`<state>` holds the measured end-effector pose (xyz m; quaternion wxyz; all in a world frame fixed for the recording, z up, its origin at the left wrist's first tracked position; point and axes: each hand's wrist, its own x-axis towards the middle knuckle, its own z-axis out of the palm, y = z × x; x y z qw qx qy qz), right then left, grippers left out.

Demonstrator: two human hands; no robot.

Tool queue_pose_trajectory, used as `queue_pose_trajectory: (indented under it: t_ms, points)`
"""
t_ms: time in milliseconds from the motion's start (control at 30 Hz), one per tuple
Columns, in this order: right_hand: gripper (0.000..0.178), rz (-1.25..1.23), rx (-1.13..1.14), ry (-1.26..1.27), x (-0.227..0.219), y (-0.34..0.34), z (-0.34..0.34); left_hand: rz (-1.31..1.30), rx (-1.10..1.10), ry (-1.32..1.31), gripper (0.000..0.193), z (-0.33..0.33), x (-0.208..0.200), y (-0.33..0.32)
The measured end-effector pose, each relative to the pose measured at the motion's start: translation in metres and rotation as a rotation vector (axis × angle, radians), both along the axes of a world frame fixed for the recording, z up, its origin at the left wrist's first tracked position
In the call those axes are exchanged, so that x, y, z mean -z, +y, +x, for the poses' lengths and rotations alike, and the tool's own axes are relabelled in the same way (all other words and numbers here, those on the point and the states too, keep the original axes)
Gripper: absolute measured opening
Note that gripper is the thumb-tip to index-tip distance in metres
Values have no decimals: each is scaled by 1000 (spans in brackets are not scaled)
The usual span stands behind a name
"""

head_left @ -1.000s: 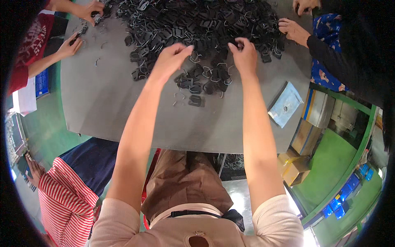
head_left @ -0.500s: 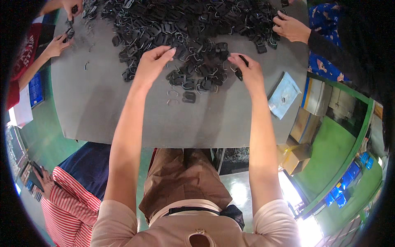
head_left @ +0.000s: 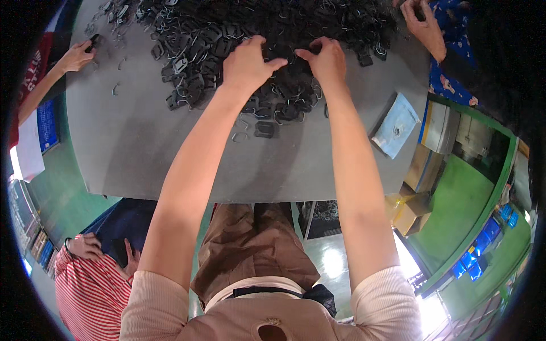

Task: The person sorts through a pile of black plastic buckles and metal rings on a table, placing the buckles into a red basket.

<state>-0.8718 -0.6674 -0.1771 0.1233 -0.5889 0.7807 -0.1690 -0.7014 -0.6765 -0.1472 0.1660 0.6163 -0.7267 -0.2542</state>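
Note:
A large heap of black plastic buckle-like pieces (head_left: 196,85) mixed with bent metal wire clips covers the far part of the grey table (head_left: 153,153). Over its near side is my left hand (head_left: 247,65), its thumb stretched apart from the fingers. Close by on the right, my right hand (head_left: 328,62) has its thumb and fingers parted in a curve, fingertips at the pieces. Nothing shows plainly in either hand. One black piece (head_left: 264,129) lies loose in front of the heap, beside a wire clip (head_left: 240,137).
A light blue packet (head_left: 396,125) lies at the table's right. Co-workers' hands are at the left edge (head_left: 78,55) and far right (head_left: 425,28). A person in a striped top (head_left: 94,290) sits behind on the left. Cardboard boxes (head_left: 408,213) stand right of the table.
My hands have moved farther into the heap and closer together. The black piece in my right hand no longer shows there. The right co-worker's hand has drawn back from the heap.

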Motion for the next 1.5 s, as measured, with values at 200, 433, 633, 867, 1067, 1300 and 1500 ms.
queue_pose_trajectory:
  t_ms: [200,433,633,867,1067,1300,1500]
  points:
    - [42,328,252,-692,-2,17,-30,-17,97,-69,30,11,6,1]
    - [44,210,26,-145,-11,37,-2,275,-52,411,30,45,-20,0]
    - [29,197,201,-1292,-21,42,-25,654,-101,829,24,71,-39,-5]
    - [37,142,-51,-479,-9,3,-21,871,-199,1181,25,57,-16,-19]
    - [39,275,-142,-156,-13,10,-21,163,88,-118,34,-2,2,-10]
    - [26,17,346,-1671,-59,108,-53,807,-64,557,32,27,-7,-7]
    - [33,408,173,-495,-40,116,-63,833,-29,675,21,44,-18,2]
